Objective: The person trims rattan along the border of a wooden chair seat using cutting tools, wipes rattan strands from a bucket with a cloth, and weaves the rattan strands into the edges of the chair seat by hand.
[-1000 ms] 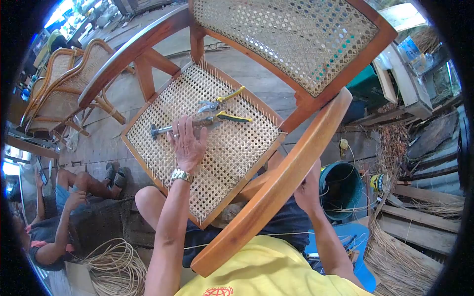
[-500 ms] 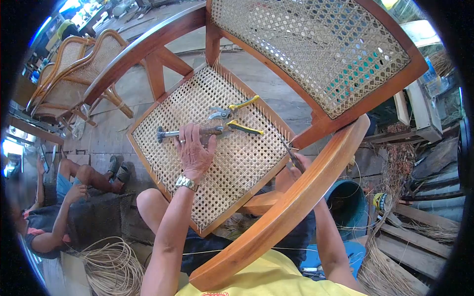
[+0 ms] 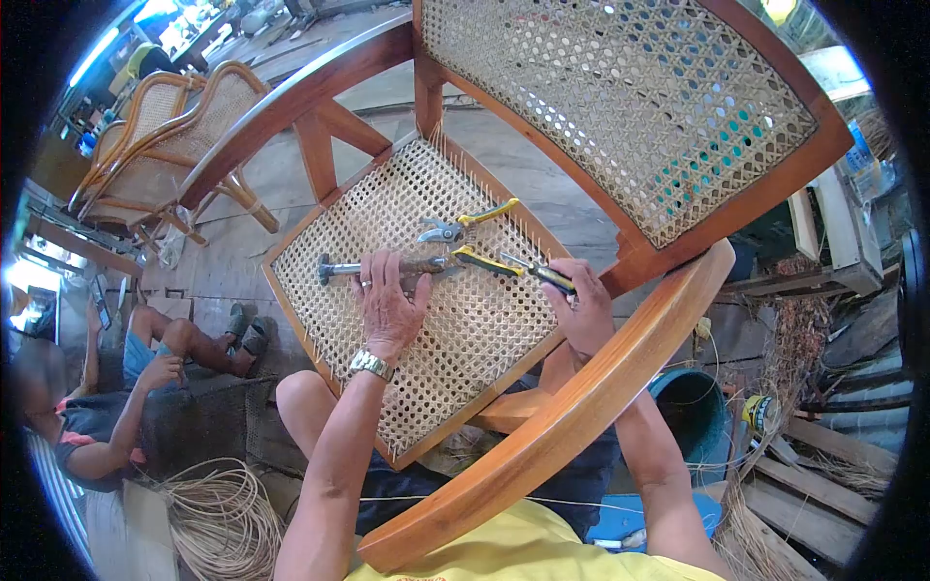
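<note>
A wooden armchair (image 3: 601, 363) with a woven cane seat (image 3: 455, 334) stands before me, loose cane ends sticking up along the seat's edges. My left hand (image 3: 389, 310) rests on the seat, its fingers over the handle of a hammer (image 3: 339, 270) whose head points left. Pruning shears (image 3: 444, 232) with yellow-and-black handles lie spread on the cane beside it. My right hand (image 3: 586, 310) is closed around the dark-and-yellow handle of a screwdriver (image 3: 550, 276), its metal shaft pointing left over the seat near a shears handle.
The cane backrest (image 3: 620, 107) rises at the upper right. Two rattan chairs (image 3: 160, 155) stand at the left, and a person (image 3: 107, 426) sits below them. A coil of cane (image 3: 228, 523) lies at lower left. At right are a green bucket (image 3: 686, 412) and wooden slats (image 3: 804, 499).
My right hand has moved up from beside the armrest to over the seat's right edge, with the screwdriver now near the shears. My left hand stays on the hammer.
</note>
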A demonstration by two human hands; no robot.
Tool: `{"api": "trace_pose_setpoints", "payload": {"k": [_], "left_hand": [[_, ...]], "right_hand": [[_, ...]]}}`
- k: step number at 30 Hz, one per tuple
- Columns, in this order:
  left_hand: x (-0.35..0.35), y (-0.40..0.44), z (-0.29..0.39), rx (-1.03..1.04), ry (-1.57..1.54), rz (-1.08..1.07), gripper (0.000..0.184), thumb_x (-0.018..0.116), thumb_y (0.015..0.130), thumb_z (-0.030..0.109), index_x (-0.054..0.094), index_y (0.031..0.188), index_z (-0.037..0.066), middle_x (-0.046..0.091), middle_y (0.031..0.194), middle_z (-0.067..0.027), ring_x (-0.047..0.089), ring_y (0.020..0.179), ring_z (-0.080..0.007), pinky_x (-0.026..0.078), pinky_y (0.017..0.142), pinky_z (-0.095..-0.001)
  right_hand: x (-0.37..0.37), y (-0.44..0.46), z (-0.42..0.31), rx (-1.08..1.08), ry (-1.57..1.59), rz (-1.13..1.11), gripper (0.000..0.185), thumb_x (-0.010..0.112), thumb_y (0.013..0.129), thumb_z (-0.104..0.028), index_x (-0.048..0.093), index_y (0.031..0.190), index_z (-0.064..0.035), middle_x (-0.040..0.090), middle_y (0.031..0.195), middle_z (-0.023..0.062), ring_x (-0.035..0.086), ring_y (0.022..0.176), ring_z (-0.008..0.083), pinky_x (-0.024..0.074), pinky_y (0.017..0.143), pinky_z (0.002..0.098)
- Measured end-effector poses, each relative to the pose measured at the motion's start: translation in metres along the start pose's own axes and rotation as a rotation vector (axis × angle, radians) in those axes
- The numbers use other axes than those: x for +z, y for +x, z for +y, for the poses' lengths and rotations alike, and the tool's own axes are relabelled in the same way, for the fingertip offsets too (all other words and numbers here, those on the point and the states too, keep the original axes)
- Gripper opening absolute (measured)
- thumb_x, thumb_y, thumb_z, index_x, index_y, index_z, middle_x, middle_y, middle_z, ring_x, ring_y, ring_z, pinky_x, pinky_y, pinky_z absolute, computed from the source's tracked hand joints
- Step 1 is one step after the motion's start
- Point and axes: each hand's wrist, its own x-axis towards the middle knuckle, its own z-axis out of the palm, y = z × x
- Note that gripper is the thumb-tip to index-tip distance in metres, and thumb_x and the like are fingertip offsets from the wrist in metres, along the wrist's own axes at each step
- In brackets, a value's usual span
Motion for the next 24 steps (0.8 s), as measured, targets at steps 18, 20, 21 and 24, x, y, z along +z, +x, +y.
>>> {"api": "trace_pose_setpoints", "payload": {"k": [18,20,21,24], "left_hand": [[-0.002,0.0,0.0,-0.014,0.035,-0.003,0.061,0.07,0.088,0.04,0.051,0.135,0.007,0.047,0.145,-0.0157,0.036,0.142,-0.0367,0.023,0.117,-0.0555],[0.003,-0.002,-0.004,-0.012,0.012,0.02,0.062,0.069,0.088,0.041,0.05,0.135,0.007,0.047,0.144,-0.0157,0.035,0.143,-0.037,0.023,0.116,-0.0587],[0.004,-0.003,-0.006,-0.009,-0.007,0.032,0.062,0.069,0.087,0.042,0.049,0.134,0.007,0.047,0.143,-0.0156,0.034,0.143,-0.0373,0.022,0.115,-0.0619],[0.001,-0.005,-0.007,-0.016,-0.07,0.043,0.064,0.069,0.088,0.045,0.051,0.135,0.005,0.047,0.146,-0.017,0.034,0.144,-0.0385,0.022,0.116,-0.061]], "right_hand": [[0.003,-0.016,0.005,0.394,0.519,-0.003,0.053,0.062,0.102,-0.022,0.041,0.147,-0.0049,0.068,0.113,0.0122,0.065,0.087,0.015,0.0537,0.077,0.0311],[-0.007,-0.07,0.008,0.478,0.357,-0.013,0.047,0.057,0.104,-0.019,0.043,0.146,-0.0029,0.066,0.111,0.0107,0.064,0.087,0.0141,0.0534,0.076,0.0268],[-0.011,-0.091,0.001,0.487,0.344,0.061,0.042,0.056,0.104,-0.018,0.047,0.142,-0.0024,0.067,0.109,0.0106,0.065,0.09,0.0152,0.0536,0.079,0.0277],[-0.035,-0.161,-0.004,0.295,-0.208,0.133,0.028,0.056,0.103,-0.011,0.059,0.129,-0.0005,0.068,0.105,0.0095,0.065,0.097,0.0175,0.0526,0.085,0.0296]]}}
